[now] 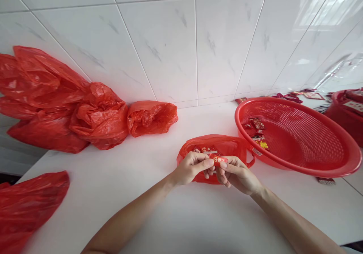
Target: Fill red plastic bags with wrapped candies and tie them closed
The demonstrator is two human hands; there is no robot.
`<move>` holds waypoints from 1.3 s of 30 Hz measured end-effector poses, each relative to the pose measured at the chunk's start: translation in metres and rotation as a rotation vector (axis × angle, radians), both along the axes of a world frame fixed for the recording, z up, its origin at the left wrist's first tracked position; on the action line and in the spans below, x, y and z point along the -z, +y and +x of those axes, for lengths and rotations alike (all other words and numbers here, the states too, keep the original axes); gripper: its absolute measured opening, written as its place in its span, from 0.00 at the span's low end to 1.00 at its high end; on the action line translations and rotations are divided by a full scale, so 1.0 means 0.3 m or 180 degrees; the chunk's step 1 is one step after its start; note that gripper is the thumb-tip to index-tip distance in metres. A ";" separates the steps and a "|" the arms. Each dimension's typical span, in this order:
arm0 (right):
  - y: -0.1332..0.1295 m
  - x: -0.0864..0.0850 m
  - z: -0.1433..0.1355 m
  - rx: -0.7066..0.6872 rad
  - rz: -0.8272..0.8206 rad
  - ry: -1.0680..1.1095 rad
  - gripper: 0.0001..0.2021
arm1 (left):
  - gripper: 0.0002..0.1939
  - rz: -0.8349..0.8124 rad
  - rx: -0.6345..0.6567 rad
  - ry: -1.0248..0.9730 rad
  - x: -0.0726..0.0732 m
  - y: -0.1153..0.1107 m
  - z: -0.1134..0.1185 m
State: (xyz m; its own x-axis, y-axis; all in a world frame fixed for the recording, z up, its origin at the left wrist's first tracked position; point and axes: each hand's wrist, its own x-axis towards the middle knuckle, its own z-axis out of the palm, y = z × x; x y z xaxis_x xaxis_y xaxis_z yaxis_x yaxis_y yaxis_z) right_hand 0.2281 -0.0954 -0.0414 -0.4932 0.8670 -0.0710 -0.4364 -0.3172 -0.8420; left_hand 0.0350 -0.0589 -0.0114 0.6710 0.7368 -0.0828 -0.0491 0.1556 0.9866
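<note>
A small red wrapped packet (217,160) with gold print is pinched between both hands. My left hand (194,167) grips its left end with thumb and fingers, and my right hand (238,174) grips the right end. Both are held over an open red plastic bag (227,142) lying on the white table (136,171). Inside that bag, several red wrapped pieces (208,149) show, partly hidden by the hands. Right beside the bag stands a large red perforated basket (300,133), with several small wrapped sweets (257,124) at its left side.
Bunched red plastic bags (99,114) line the left back, with a smaller one (152,118) near the tiled wall. Another red bag (34,205) lies at the left front. A second red container (347,114) and scattered packets (295,96) are at the right back.
</note>
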 end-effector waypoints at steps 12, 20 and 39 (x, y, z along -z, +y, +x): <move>-0.010 0.015 -0.010 -0.0262 -0.0065 0.0428 0.19 | 0.20 -0.0462 0.0259 -0.0412 0.016 -0.024 0.010; 0.001 -0.005 -0.008 -0.0006 0.0243 0.0045 0.16 | 0.23 0.0034 0.0167 -0.0109 0.004 -0.026 0.015; -0.003 0.011 -0.003 -0.0223 0.0029 0.0280 0.13 | 0.25 -0.0263 0.0224 -0.0405 0.046 -0.026 0.015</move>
